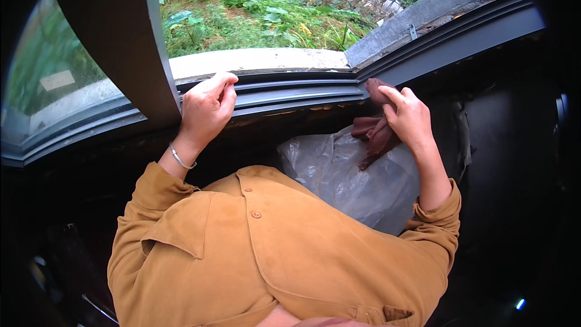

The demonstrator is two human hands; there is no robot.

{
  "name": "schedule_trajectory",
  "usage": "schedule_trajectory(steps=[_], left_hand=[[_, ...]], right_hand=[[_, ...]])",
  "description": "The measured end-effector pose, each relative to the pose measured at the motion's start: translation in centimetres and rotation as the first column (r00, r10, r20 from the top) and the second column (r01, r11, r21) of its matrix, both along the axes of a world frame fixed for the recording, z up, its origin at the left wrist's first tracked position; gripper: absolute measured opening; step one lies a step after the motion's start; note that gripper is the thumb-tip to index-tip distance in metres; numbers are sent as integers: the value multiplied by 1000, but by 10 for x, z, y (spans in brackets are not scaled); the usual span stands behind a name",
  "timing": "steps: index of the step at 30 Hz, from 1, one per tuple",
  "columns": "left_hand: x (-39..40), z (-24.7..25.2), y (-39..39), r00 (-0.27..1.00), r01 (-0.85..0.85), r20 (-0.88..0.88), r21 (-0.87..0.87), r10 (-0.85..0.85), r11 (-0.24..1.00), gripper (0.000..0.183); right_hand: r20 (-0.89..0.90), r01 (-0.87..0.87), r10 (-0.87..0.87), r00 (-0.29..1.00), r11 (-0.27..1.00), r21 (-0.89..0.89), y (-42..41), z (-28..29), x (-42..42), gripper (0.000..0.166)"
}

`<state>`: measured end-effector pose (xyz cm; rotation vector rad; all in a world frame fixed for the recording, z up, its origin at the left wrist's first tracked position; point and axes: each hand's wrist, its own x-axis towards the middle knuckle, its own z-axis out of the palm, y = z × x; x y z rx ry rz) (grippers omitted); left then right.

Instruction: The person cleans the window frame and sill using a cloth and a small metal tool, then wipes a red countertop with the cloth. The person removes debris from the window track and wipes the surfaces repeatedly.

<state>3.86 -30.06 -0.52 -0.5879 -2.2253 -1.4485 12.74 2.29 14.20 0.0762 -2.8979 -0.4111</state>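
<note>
My right hand point(408, 116) grips a dark red cloth point(381, 136) near the right corner of the sliding window's metal track point(295, 93). The cloth's upper end touches the frame at that corner, and its lower folds hang over a clear plastic sheet point(349, 181). At the left, my left hand point(209, 102) is over the same track, beside the upright edge of the window sash point(161, 36). Its fingers are curled, and whether anything is between them cannot be seen. A silver bangle point(181, 158) circles the left wrist.
Outside the opening lies a pale concrete sill point(258, 60), with green plants beyond it. A rough grey wall edge point(422, 13) with a small metal bracket point(412, 32) runs along the right. Glass point(54, 68) fills the left side. The room below is very dark.
</note>
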Motion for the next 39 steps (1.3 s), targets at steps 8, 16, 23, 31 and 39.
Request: schedule_trajectory(steps=[8,16,23,31,39], left_hand=[[-2,-4,2,997,-6,-82,-11,5,1000,10],[0,-1,-2,998,-41,-41,-22,40,999,10],[1,-3,1,998,-30,-56,-26,29,999,10],[1,0,1,998,-37,-60,-53,33,998,10],[1,0,-1,998,-28,-52,-54,25,998,9]], right_hand=[[11,-364,405,914,833,-418,-86,-73,-30,30],[227,-72,134,965,962,-264,-23,-64,-44,28],[193,76,-100,976,989,127,4,-57,-27,15],[110,-94,132,985,949,-299,-23,-84,-34,29],[124,58,-40,991,988,-141,10,-76,-37,28]])
